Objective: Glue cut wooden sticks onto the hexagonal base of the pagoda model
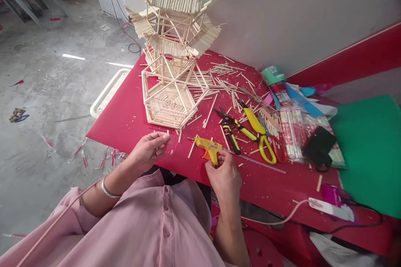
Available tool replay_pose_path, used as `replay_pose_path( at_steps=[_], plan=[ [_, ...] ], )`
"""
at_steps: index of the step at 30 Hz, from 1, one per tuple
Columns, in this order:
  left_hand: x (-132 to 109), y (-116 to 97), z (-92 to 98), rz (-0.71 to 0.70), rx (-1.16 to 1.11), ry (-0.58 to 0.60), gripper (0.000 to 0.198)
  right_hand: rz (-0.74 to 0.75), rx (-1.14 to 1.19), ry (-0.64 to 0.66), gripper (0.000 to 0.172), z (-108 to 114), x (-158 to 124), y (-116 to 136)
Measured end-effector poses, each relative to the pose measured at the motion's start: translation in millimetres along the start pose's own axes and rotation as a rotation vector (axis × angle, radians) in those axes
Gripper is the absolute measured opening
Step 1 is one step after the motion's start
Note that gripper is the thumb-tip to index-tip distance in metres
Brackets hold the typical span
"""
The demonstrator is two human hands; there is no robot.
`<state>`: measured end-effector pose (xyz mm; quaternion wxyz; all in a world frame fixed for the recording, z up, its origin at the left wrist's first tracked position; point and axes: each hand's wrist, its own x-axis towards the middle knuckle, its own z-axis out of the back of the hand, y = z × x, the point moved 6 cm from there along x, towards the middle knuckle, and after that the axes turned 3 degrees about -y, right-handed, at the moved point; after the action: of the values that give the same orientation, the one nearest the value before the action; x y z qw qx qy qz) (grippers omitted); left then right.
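Your red table (131, 117) carries a stick-built tower model (171, 87) at its far left, with loose sticks (225, 71) strewn beside it. Near your edge sits a yellow glue gun (208, 147). To its right lie black-and-yellow cutters (230, 127), yellow-handled scissors (260, 133), clear packets of sticks (293, 133) and a green sheet (369, 150).

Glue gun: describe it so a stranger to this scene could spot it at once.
Start at the red table with the tall stick tower. At the near edge in front of it, the right hand grips the glue gun, nozzle pointing left toward the left hand, which pinches a short stick. Unlike the yellow-handled cutters beside it, it has an orange trigger and no blades.
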<state>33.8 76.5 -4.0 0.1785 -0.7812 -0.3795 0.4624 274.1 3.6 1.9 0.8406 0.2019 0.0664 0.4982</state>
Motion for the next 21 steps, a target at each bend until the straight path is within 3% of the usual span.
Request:
replay_pose_path(
  at_steps=[7, 12, 16, 21],
  plan=[
    [-7, -2, -0.8, 0.008, 0.037, -0.007, 0.034, -0.12, 0.115, 0.17, 0.038, -6, 11, -20],
    [-4, 0, -1.6, -0.011, 0.061, -0.01, 0.035, -0.159, 0.426, 0.21, 0.043, -6, 1, -26],
    [0, -5, 1.7, -0.145, 0.18, -0.116, 0.036, -0.208, 0.748, 0.253, 0.041, -10, -13, -8],
    [3, -10, 8.1, -0.324, 0.335, -0.207, 0.032, -0.113, 0.788, 0.219, 0.039, 1, -14, 22]
  ],
)
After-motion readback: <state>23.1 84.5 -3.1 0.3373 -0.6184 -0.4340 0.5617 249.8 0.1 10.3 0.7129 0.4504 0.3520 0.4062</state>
